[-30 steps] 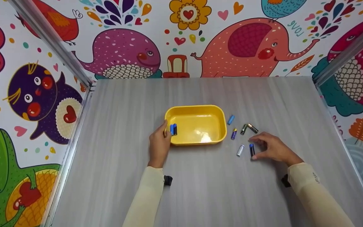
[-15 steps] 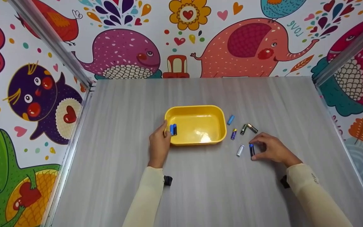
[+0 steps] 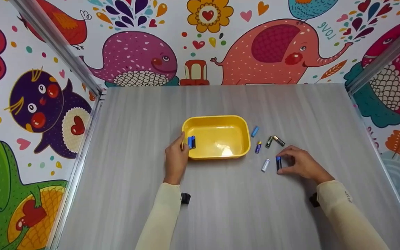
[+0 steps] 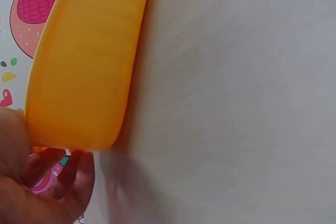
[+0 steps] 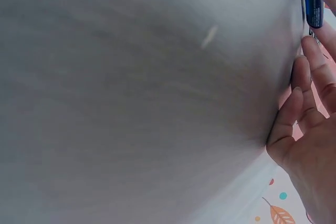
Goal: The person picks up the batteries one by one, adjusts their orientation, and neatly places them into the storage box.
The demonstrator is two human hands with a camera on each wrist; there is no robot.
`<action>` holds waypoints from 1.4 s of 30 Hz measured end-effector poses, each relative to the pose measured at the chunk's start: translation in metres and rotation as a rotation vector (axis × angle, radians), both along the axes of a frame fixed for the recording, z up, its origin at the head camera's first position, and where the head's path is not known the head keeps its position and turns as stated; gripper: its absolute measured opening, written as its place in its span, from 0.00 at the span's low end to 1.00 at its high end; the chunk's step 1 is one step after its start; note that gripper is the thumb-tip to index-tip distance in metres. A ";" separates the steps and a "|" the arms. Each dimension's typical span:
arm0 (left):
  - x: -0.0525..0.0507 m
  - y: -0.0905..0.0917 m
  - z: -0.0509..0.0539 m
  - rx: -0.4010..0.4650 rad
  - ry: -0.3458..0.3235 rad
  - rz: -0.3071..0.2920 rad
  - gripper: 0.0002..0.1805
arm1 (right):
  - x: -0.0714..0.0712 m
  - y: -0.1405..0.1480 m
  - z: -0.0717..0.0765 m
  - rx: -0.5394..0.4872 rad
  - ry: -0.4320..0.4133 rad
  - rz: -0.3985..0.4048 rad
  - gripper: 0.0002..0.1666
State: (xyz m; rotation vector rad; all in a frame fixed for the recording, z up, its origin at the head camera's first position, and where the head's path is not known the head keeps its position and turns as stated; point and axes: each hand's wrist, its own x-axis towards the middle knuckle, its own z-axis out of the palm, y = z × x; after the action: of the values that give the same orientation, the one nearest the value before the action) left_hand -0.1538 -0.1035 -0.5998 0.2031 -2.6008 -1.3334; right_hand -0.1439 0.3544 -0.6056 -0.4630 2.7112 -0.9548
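My left hand (image 3: pixel 176 159) grips the left rim of a yellow rectangular tub (image 3: pixel 221 155), thumb on the inner side. In the left wrist view the fingers lie at the end of the tub's outer wall (image 4: pixel 84 87). Two batteries, one blue (image 3: pixel 190 142) and one dark with a blue end (image 3: pixel 193 142), lie side by side inside, near that thumb. On the table right of the tub, my right hand (image 3: pixel 302 164) pinches a black battery with a blue end (image 3: pixel 278 164) lengthwise between thumb and index finger. The right wrist view shows only part of this battery (image 5: pixel 314 6).
Loose batteries lie between tub and right hand: light blue (image 3: pixel 255 131), purple and yellow (image 3: pixel 258 147), white (image 3: pixel 265 165), dark green (image 3: pixel 269 141) and black with copper (image 3: pixel 279 140). Patterned walls (image 3: pixel 200 41) border the grey table (image 3: pixel 134 121) at the back and sides.
The right index fingertip has drawn in slightly to the end of the black battery. The left hand, the tub and the other batteries stay put.
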 end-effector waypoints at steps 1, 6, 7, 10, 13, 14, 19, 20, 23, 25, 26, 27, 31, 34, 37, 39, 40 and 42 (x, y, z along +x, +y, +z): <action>0.000 0.000 0.000 0.000 -0.004 0.000 0.27 | -0.001 0.000 0.001 -0.006 -0.003 -0.002 0.32; -0.001 0.001 0.000 -0.012 -0.007 0.000 0.27 | -0.003 0.002 0.005 -0.036 -0.011 -0.008 0.32; -0.002 0.001 0.000 -0.015 -0.008 -0.001 0.27 | -0.004 0.001 0.006 -0.040 -0.011 -0.009 0.32; -0.002 0.001 0.000 -0.012 -0.006 -0.006 0.27 | -0.005 -0.001 0.009 -0.051 0.001 -0.011 0.32; -0.002 0.000 0.000 -0.008 0.002 -0.008 0.27 | -0.007 -0.005 0.014 -0.058 0.014 -0.005 0.33; -0.002 0.000 0.000 -0.007 0.009 -0.007 0.27 | -0.008 -0.007 0.016 -0.062 0.021 -0.001 0.33; -0.002 0.000 -0.001 -0.017 0.048 -0.003 0.26 | -0.015 -0.018 0.027 -0.065 0.041 0.016 0.36; -0.002 0.000 -0.001 -0.018 0.054 -0.005 0.26 | -0.017 -0.021 0.029 -0.066 0.048 0.017 0.36; -0.002 0.000 -0.002 -0.024 0.061 -0.009 0.26 | -0.022 -0.031 0.034 -0.068 0.063 0.018 0.35; -0.002 0.000 -0.001 -0.018 0.054 -0.006 0.26 | -0.027 -0.039 0.037 -0.072 0.073 0.021 0.35; -0.001 -0.001 -0.001 -0.015 0.049 -0.005 0.26 | -0.029 -0.043 0.038 -0.078 0.075 0.022 0.34; -0.001 -0.001 -0.001 -0.012 0.044 -0.004 0.26 | -0.032 -0.048 0.039 -0.087 0.075 0.025 0.34; -0.001 -0.001 -0.001 0.001 0.023 -0.002 0.27 | -0.043 -0.070 0.046 -0.114 0.064 0.037 0.34; -0.001 -0.001 -0.002 0.001 0.016 -0.007 0.27 | -0.051 -0.086 0.053 -0.136 0.053 0.048 0.35; 0.000 0.000 -0.002 0.002 0.012 -0.007 0.26 | -0.060 -0.103 0.059 -0.163 0.042 0.051 0.35; 0.000 0.000 -0.001 0.006 0.008 -0.007 0.27 | -0.065 -0.114 0.062 -0.178 0.030 0.046 0.35; 0.000 0.000 -0.001 0.009 0.006 -0.005 0.27 | -0.068 -0.121 0.063 -0.188 0.025 0.039 0.34; 0.000 0.001 -0.001 0.010 0.001 -0.004 0.27 | -0.072 -0.134 0.065 -0.217 0.021 0.036 0.33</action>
State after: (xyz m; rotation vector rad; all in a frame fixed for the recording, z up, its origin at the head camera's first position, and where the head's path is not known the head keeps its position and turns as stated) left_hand -0.1534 -0.1025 -0.6003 0.1992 -2.5954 -1.3475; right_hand -0.2162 0.2207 -0.5408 -0.5621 2.6197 -1.2469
